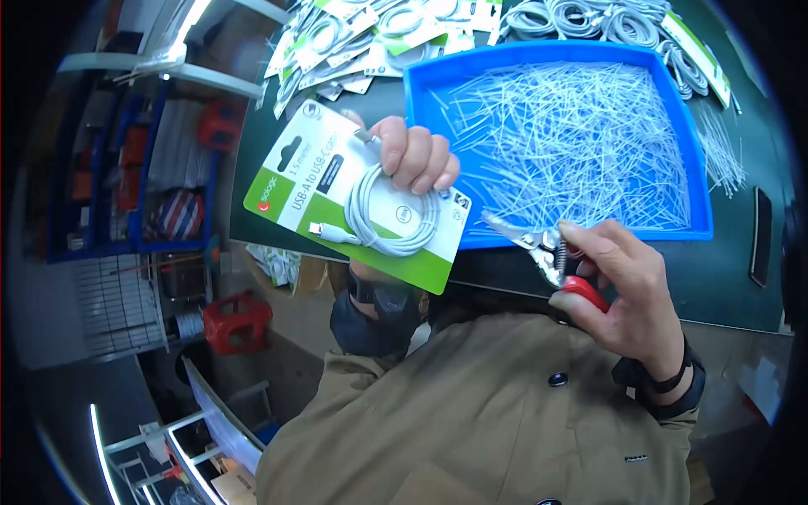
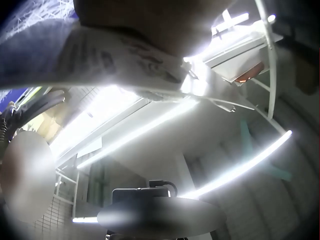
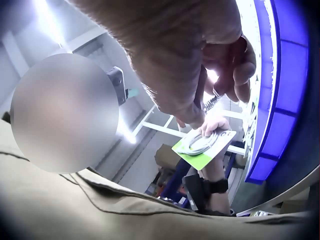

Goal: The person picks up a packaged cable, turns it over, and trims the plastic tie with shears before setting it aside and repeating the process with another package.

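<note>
My left hand grips the top edge of a green-and-white retail card, fingers curled over its front. On the card sits a coiled white USB cable, one metal plug pointing left. The card is tilted in front of my chest, its printed face toward the head camera. My right hand holds red-handled snips between thumb and fingers, the silver blades pointing left toward the card's right edge. A spring shows between the handles. In the right wrist view the card appears beyond my right hand.
A blue tray full of thin white plastic ties lies on the dark green table. Carded cables pile up behind it, with loose grey coils at the back right. A dark phone-like slab lies far right.
</note>
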